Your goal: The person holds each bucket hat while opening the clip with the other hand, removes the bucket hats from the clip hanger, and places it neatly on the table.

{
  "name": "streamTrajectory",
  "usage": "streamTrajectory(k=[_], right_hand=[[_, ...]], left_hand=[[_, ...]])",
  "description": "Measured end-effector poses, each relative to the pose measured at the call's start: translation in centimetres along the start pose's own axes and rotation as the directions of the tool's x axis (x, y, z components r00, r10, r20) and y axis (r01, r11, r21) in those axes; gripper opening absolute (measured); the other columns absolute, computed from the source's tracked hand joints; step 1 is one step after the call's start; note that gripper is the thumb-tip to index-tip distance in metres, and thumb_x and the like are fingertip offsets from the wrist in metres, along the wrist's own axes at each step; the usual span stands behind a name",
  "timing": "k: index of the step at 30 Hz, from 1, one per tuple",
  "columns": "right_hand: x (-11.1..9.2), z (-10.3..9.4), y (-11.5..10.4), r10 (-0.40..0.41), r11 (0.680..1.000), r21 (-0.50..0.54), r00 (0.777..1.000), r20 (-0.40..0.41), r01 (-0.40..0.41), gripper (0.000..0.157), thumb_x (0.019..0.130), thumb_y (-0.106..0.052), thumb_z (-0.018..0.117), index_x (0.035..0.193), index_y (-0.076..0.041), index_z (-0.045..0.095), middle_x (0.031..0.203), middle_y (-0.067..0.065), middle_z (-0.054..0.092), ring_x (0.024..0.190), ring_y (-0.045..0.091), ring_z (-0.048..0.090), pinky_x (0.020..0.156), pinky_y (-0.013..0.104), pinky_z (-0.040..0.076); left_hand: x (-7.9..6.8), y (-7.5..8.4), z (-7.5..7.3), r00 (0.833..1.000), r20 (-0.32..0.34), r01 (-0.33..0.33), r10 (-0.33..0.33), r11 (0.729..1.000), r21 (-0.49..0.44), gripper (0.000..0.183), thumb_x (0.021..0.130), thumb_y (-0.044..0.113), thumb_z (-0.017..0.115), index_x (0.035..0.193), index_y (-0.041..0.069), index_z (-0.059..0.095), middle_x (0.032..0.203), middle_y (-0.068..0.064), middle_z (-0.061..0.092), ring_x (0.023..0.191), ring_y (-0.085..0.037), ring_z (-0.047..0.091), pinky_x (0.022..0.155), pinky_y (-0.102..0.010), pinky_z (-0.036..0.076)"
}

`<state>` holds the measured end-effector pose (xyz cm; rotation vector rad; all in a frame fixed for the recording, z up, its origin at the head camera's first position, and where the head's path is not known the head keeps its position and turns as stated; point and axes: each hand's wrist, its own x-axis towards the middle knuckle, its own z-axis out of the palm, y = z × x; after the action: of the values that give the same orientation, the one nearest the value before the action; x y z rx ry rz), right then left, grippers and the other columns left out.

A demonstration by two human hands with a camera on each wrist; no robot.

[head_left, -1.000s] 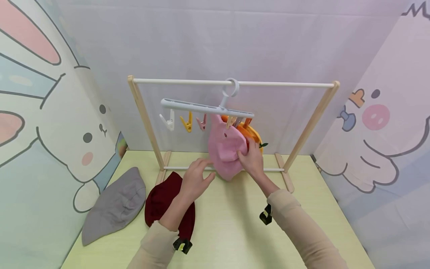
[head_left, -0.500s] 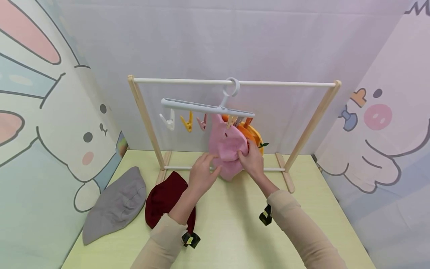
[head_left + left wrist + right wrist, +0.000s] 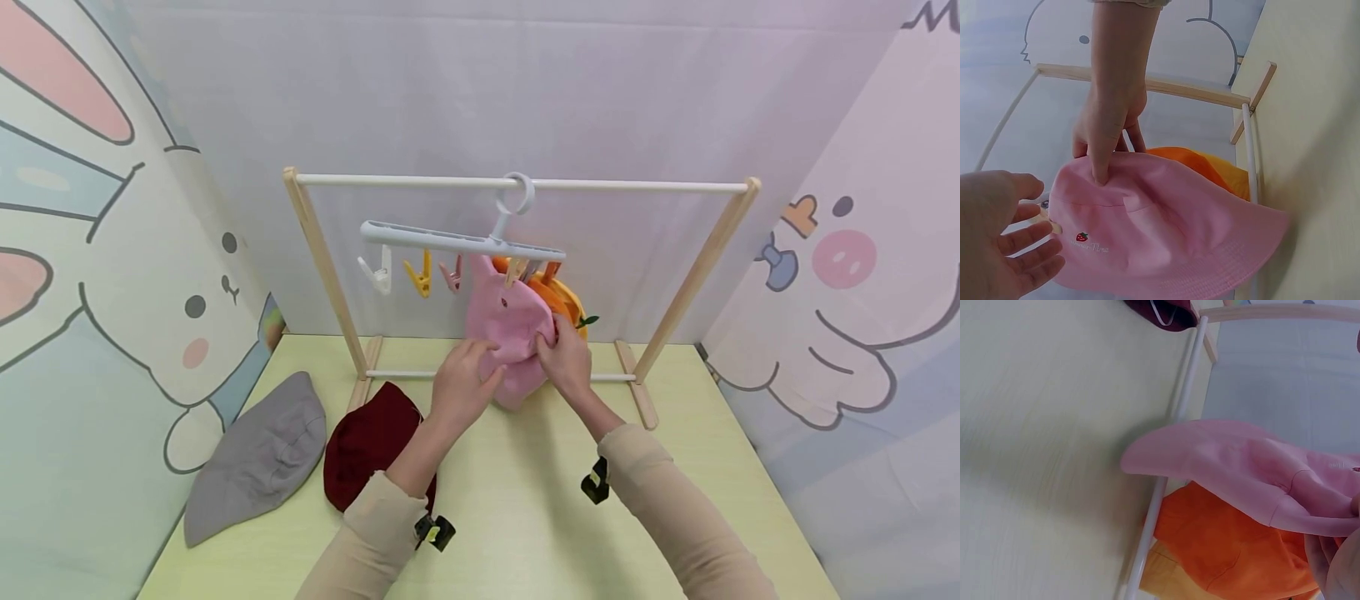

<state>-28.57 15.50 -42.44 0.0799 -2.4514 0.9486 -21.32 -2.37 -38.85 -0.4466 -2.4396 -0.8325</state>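
A pink bucket hat hangs from a peg on the light grey clip hanger. My right hand pinches the crown of this hat between thumb and fingers. Beside its lower left part is my left hand, fingers loosely extended. In the left wrist view, a small strawberry print shows on the pink fabric, with the left hand's fingers spread near it. Behind the pink hat hangs an orange hat, partly hidden, with yellow fabric beyond it.
A white, a yellow and a pink peg dangle from the hanger's left half. The hanger hooks over the white rail of a wooden-sided rack. A dark red hat and a grey hat lie on the table at left.
My left hand has moved right and closer to the pink hat, overlapping its lower left side. The right hand keeps its pinch, and the hat has shifted slightly.
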Motion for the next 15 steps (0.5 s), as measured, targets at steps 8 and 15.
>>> streamTrajectory(k=[8, 15], right_hand=[[-0.2, -0.2, -0.1, -0.054, 0.998, 0.012, 0.998, -0.029, 0.054, 0.021, 0.083, -0.017, 0.062, 0.102, -0.008, 0.060, 0.082, 0.009, 0.064, 0.068, 0.025, 0.060, 0.060, 0.037, 0.048], [-0.7, -0.4, -0.4, -0.076, 0.997, 0.016, 0.996, -0.037, 0.077, 0.018, 0.083, -0.014, 0.062, 0.099, -0.007, 0.063, 0.082, 0.009, 0.065, 0.067, 0.023, 0.059, 0.059, 0.036, 0.049]], left_hand=[[0.9, 0.7, 0.1, 0.999, -0.036, 0.009, -0.008, 0.999, 0.040, 0.027, 0.076, 0.019, 0.070, 0.100, 0.009, 0.064, 0.095, -0.006, 0.063, 0.088, -0.023, 0.060, 0.070, -0.036, 0.049], [1.9, 1.3, 0.1, 0.998, -0.048, 0.051, -0.049, 0.998, 0.043, 0.029, 0.077, 0.021, 0.070, 0.103, 0.008, 0.064, 0.099, -0.006, 0.064, 0.089, -0.023, 0.061, 0.070, -0.036, 0.050]])
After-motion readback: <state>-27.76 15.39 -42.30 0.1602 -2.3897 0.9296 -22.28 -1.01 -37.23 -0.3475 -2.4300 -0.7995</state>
